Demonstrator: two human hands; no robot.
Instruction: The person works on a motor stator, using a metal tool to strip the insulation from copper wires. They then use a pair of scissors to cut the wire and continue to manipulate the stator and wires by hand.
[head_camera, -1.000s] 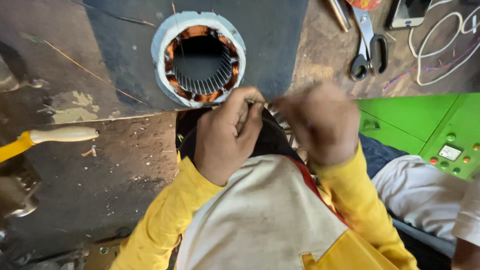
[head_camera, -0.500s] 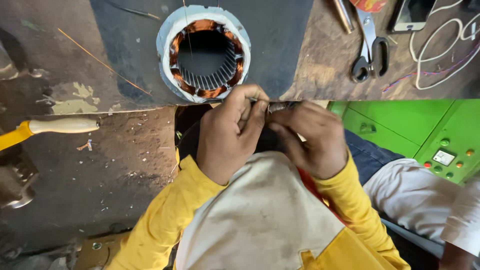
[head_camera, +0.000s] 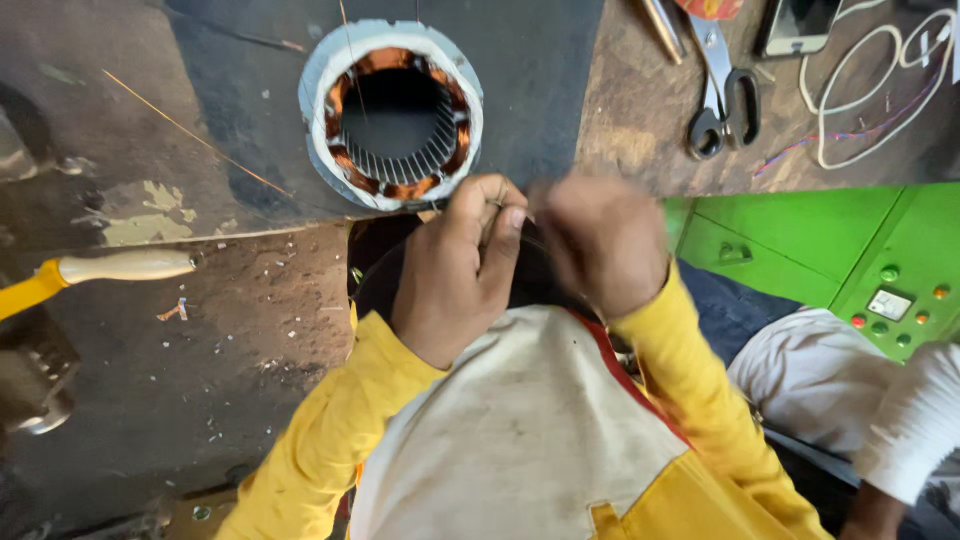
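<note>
Your right hand (head_camera: 600, 240) has swung back in from half a second ago and now blurs beside your left hand (head_camera: 455, 270), so the twisting goes on. Your left fingers pinch shut on a thin wire end (head_camera: 497, 203) just below the stator (head_camera: 392, 112) on the bench; the right's grip I cannot tell.

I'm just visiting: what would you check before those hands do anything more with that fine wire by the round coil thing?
1. Left hand pinches the thin wire between its fingertips: ok.
2. Right hand has a grip on the wire: cannot tell, it is blurred.
3. Stator rests flat on the dark sheet, copper windings in view: ok.
4. Scissors lie apart from both hands on the bench: ok.
5. Loose copper strand lies across the bench left of the stator: not ok, could snag.
</note>
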